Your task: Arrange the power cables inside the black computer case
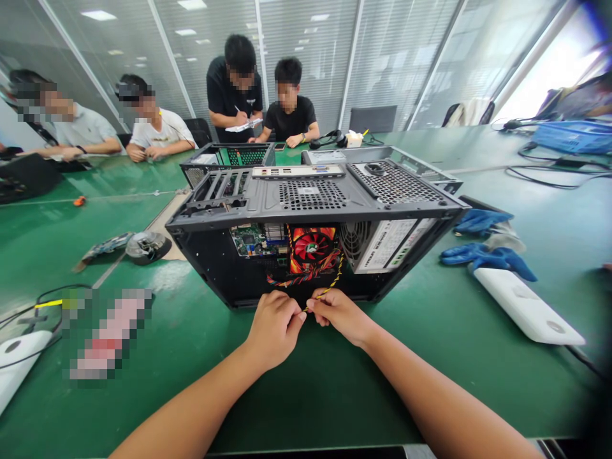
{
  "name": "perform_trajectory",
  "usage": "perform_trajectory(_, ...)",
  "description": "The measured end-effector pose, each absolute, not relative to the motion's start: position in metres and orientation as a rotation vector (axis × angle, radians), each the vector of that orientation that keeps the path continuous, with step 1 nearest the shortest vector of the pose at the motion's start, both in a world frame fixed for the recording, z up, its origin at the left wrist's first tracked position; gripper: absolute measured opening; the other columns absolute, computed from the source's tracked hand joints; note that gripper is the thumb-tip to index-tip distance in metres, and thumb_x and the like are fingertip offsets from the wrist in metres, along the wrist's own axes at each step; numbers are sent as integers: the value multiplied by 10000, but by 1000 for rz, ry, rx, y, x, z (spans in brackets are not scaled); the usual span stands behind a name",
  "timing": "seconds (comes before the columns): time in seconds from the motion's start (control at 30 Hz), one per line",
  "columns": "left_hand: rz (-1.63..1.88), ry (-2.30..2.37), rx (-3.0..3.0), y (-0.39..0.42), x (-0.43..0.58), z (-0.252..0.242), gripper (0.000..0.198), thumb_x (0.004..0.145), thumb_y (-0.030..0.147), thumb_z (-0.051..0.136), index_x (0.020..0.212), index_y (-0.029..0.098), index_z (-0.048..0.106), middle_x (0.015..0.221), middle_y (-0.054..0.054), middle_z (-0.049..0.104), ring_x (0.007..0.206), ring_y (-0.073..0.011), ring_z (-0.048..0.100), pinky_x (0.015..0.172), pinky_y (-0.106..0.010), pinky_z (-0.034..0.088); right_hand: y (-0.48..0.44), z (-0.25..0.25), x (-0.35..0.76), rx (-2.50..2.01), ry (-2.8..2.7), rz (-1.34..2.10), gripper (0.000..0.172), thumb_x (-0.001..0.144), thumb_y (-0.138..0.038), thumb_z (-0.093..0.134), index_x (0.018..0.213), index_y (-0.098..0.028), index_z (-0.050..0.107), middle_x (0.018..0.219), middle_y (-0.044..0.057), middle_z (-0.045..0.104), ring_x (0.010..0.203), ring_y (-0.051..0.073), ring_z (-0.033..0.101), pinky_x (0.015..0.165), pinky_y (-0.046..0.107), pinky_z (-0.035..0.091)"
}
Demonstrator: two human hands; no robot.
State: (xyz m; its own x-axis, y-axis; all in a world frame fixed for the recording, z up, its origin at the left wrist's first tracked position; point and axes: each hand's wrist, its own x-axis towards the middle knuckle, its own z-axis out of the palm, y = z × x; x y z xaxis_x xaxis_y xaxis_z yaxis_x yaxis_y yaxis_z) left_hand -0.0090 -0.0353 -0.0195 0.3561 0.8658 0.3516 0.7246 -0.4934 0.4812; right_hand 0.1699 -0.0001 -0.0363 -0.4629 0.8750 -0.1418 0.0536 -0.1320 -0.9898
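Note:
A black computer case (220,213) lies on its side before me, its open side facing me. Inside are a green motherboard (248,241), a red cooling fan (313,245), a power supply (382,245) and a bundle of coloured wires (306,275). A twisted yellow-and-black cable (338,274) runs from near the power supply down to my hands. My left hand (275,328) pinches the cable's lower end. Close beside it, my right hand (342,313) is closed on the same cable. The cable's tip is hidden by my fingers.
A second case (229,153) stands behind. Blue gloves (488,258) and a white power bank-like box (526,306) lie right; a round metal part (148,245) and another white box (21,366) lie left. Several people sit or stand across the green table (191,395).

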Motion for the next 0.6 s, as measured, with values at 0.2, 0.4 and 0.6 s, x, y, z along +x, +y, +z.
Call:
perform_trajectory(0.2,832,1413,2325,-35,-10,-20,165,883,224,543,722,191,549,739,-16,618,815,-192,551,722,-340,396,0,-36,170,-1032,-1523,1632,335,794,-460,650,664,-170,544,532,-51,479,482,84,436,511,231,357)
perform_trajectory(0.4,858,1424,2314,-34,-11,-19,173,874,222,554,705,190,560,709,-16,614,808,-194,559,724,-344,399,-1,-36,170,-1065,-1491,1660,343,790,-476,651,677,-165,561,529,-48,487,476,83,438,500,230,345)
perform_trajectory(0.6,811,1415,2371,-34,-12,-24,163,895,225,538,736,187,553,750,-23,625,843,-202,556,735,-350,397,0,-36,170,-1065,-1502,1656,335,797,-465,646,677,-165,557,524,-51,474,472,82,431,493,228,338)
